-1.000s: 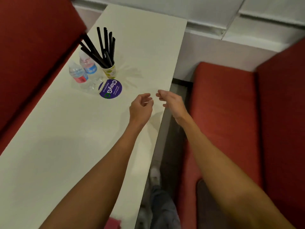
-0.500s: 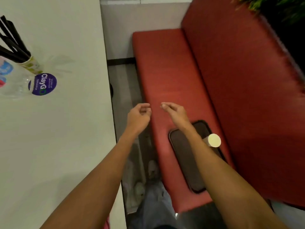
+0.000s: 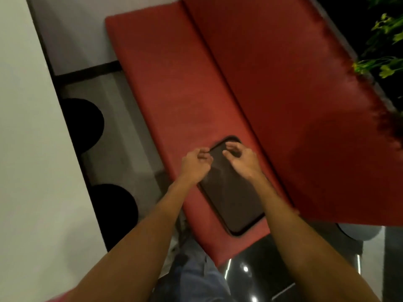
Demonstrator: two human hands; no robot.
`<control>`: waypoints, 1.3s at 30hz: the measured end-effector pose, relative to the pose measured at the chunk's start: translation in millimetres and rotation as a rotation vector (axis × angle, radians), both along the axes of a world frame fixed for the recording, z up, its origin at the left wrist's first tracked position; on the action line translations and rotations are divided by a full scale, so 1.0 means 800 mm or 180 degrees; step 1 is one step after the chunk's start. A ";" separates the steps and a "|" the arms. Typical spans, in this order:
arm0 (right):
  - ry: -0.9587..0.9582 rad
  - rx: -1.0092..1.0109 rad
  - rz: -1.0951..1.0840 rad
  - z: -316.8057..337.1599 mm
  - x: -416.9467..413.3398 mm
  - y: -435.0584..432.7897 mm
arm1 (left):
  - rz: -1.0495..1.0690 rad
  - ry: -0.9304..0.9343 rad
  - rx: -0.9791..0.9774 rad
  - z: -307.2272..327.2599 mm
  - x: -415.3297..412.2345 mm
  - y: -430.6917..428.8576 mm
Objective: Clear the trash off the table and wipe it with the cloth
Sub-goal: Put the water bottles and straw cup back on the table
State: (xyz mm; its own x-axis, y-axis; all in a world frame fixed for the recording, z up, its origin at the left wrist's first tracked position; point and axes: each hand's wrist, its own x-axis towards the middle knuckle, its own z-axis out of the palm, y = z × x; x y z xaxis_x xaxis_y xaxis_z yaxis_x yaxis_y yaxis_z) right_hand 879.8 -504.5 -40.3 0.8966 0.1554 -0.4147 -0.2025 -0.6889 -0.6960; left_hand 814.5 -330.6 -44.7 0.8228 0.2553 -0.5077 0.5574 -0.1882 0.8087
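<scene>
Table (image 3: 32, 149), white top, runs well left of the dark tray (image 3: 235, 203), with a strip of floor between them. Tray lies flat on the red bench seat (image 3: 170, 83), just left of the backrest (image 3: 294, 94). Person's left hand (image 3: 196, 164) and right hand (image 3: 242, 158) sit close together, not touching, over the tray's far end, fingers curled. Left fingertips are at the tray's left rim; blur hides whether either hand grips it. Green leaves (image 3: 383, 64) show far right of the tray, beyond the backrest.

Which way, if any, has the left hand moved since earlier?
Yes: the left hand moved rightward, from over the floor gap beside the red cushioned bench to the far rim of the dark rectangular tray.
</scene>
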 end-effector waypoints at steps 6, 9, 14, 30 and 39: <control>-0.0137 -0.0946 0.0280 -0.058 0.038 -0.062 | -0.0172 0.0330 -0.0132 -0.057 0.040 -0.054; -0.0144 -0.1165 0.0279 -0.084 0.049 -0.088 | -0.0183 0.0445 -0.0212 -0.086 0.059 -0.075; -0.0011 -0.1332 0.0368 -0.126 0.058 -0.125 | -0.0307 0.0601 -0.0232 -0.126 0.080 -0.101; 0.0389 -0.0974 0.0400 -0.176 0.056 -0.126 | -0.0261 0.0820 -0.0161 -0.167 0.095 -0.101; 0.0129 -0.0505 0.0520 -0.079 0.057 -0.031 | 0.0153 0.0573 -0.0096 -0.123 0.065 -0.019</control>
